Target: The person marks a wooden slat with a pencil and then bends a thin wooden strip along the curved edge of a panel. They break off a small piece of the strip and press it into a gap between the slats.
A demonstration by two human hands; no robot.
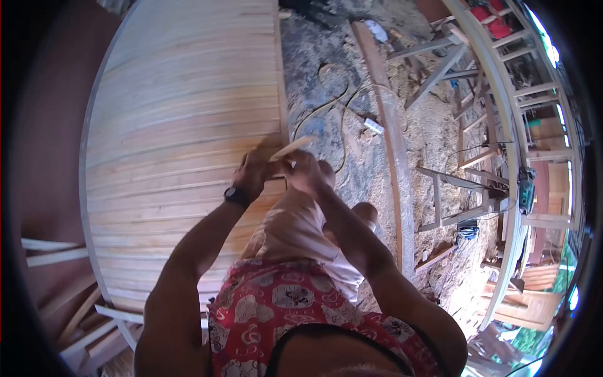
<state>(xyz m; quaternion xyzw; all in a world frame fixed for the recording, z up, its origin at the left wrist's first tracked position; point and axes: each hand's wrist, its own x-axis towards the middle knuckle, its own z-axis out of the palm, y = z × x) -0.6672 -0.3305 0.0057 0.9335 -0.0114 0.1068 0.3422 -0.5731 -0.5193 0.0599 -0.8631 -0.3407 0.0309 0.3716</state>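
Observation:
A pale, thin strip (294, 147) that looks like wood slants across the edge of a large slatted wooden panel (182, 138). My left hand (254, 173), with a dark watch on the wrist, is over the panel's edge, its fingers closed around the strip's lower end. Close beside it, my right hand (306, 173) is closed too, its fingers pinching at the strip from below. The fingertips are partly hidden and dim. My legs in light shorts are just below the hands, against the panel's edge.
A cable with a white power strip (374, 125) winds over the dusty floor. Past it lies a long wooden board (391, 151). Wooden trestles (440, 195) and a green power tool (526, 190) on a beam are at the right. Loose timber (56, 257) lies left.

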